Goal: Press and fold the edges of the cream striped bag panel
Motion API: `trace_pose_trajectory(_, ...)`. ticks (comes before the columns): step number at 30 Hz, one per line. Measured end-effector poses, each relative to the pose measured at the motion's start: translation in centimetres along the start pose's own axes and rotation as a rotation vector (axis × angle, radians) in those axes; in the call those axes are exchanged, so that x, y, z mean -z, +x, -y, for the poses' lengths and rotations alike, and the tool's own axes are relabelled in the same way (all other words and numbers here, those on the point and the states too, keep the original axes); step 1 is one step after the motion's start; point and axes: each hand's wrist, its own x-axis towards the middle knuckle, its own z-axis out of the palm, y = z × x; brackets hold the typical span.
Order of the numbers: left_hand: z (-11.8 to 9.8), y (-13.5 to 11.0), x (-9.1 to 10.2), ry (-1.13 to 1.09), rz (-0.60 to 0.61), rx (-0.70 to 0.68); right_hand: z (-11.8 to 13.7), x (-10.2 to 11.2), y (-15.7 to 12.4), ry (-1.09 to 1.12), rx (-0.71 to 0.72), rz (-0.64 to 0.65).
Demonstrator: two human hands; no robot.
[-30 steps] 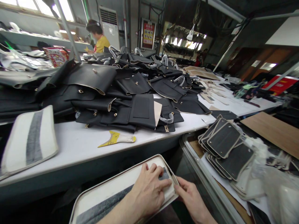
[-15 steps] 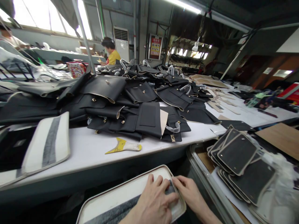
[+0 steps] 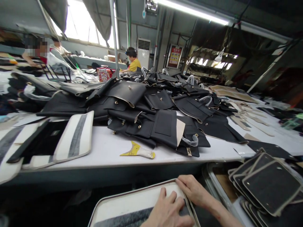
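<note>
A white bag panel [image 3: 123, 203] with a grey stripe and a raised beige rim lies low in front of me, below the table edge. My left hand [image 3: 169, 208] rests on its right part, fingers bent and spread against the surface. At the panel's upper right corner, my right hand [image 3: 193, 189] pinches the rim between thumb and fingers. The lower part of the panel runs out of view. On the table beyond lies a yellow and white scraper-like tool [image 3: 138, 150], apart from both hands.
Black leather bag pieces [image 3: 163, 126] with metal clasps heap along the white table [image 3: 104, 148]. Striped white panels [image 3: 74, 138] lie at left. Dark beige-edged panels [image 3: 271, 183] are stacked in a bin at right. Co-workers [image 3: 133, 61] sit across the room.
My right hand has moved up along the rim to the panel's corner. My left hand stays on the panel. The camera view has turned left.
</note>
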Motion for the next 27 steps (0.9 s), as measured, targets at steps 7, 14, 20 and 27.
trace_pose_trajectory(7, -0.5, -0.2, 0.7, -0.007, 0.012, 0.037, 0.4, 0.4, 0.5, -0.033, 0.103, -0.044)
trace_pose_trajectory(14, -0.6, -0.2, 1.6, -0.161, 0.075, 0.109, 2.2, -0.5, -2.7, 0.151, -0.103, -0.192)
trace_pose_trajectory(20, -1.0, -0.4, 3.2, -0.26, 0.123, 0.147, 3.3, -3.0, -6.9, 0.815, -0.388, -0.32)
trace_pose_trajectory(27, -1.7, -0.9, 4.0, -0.306, 0.083, 0.173, 4.0, -4.8, -8.7, 1.001, -0.558, -0.549)
